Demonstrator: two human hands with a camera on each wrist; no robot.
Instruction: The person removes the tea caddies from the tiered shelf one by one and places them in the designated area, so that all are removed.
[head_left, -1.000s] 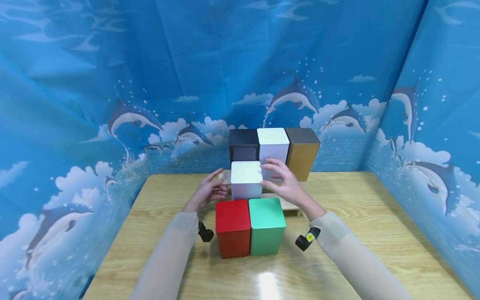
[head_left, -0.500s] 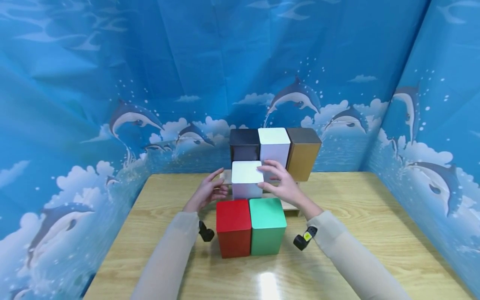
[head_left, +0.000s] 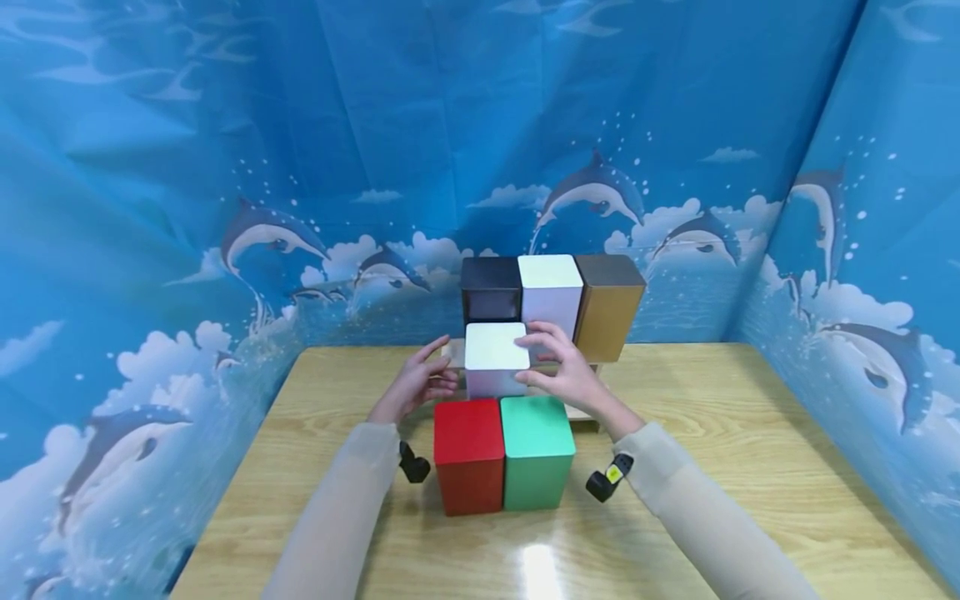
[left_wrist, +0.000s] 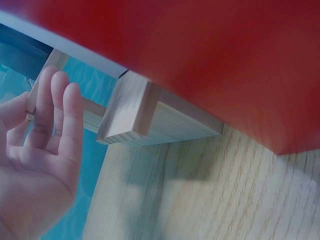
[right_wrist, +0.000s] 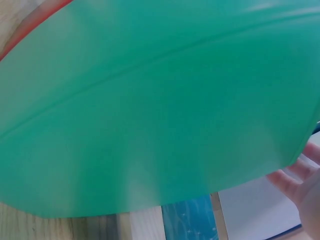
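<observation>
A white box (head_left: 497, 347) stands on a light wooden rack (head_left: 582, 415), behind a red box (head_left: 468, 431) and a green box (head_left: 537, 428). My right hand (head_left: 564, 372) is at its right side, fingertips at the top edge and side face, fingers loosely bent. My left hand (head_left: 416, 385) hovers by its left side with relaxed fingers and palm turned inward, apart from the box. In the left wrist view, that hand (left_wrist: 42, 150) is beside the rack's wooden end (left_wrist: 127, 107). In the right wrist view, the green box (right_wrist: 165, 115) hides most of the right hand (right_wrist: 310, 192).
Behind stand a black box (head_left: 491, 292), another white box (head_left: 551, 283) and a brown-gold box (head_left: 611, 312) in a row. All are on a wood-grain table (head_left: 697, 433), with a blue dolphin-print curtain (head_left: 375, 125) behind and at the sides.
My right hand has shifted slightly left, its fingertips now lapping the white box's right top edge. The left hand and the boxes stay nearly in place; the head view drifts slightly.
</observation>
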